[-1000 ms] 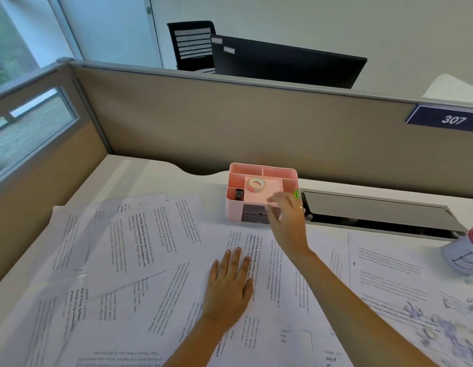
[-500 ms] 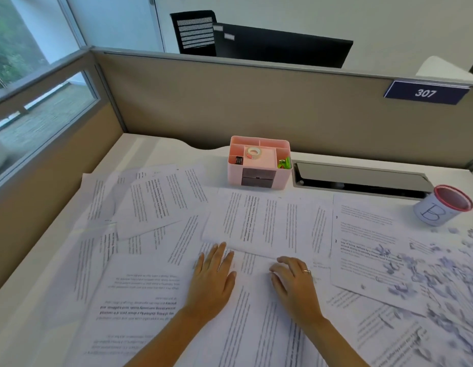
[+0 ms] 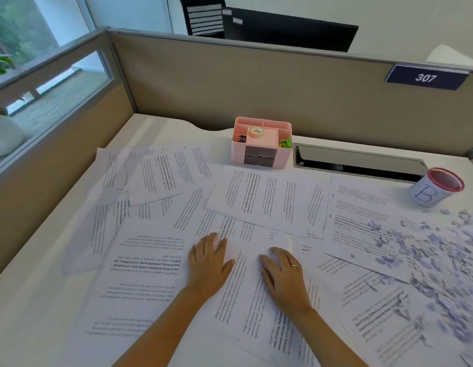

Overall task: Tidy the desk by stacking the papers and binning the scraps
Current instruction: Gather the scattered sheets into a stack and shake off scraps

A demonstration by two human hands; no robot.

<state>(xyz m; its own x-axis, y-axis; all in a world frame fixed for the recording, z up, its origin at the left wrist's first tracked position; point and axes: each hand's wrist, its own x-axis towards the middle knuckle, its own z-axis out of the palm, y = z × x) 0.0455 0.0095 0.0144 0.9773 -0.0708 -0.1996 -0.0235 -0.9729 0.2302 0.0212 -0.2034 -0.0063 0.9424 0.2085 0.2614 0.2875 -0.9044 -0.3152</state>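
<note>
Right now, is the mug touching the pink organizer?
Apart. The head view shows the mug at the right and the organizer well to its left, with bare desk and the cable tray between them.

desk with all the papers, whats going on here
A person is tidying a desk strewn with printed sheets. Both hands lie on one sheet in front of them: the left hand flat, the right hand with fingers slightly bent. Nothing is stacked yet. Paper scraps cover the right side, near a red-rimmed cup.

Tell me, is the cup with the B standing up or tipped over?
Standing up. The cup rests on its base, its red rim facing upward.
</note>
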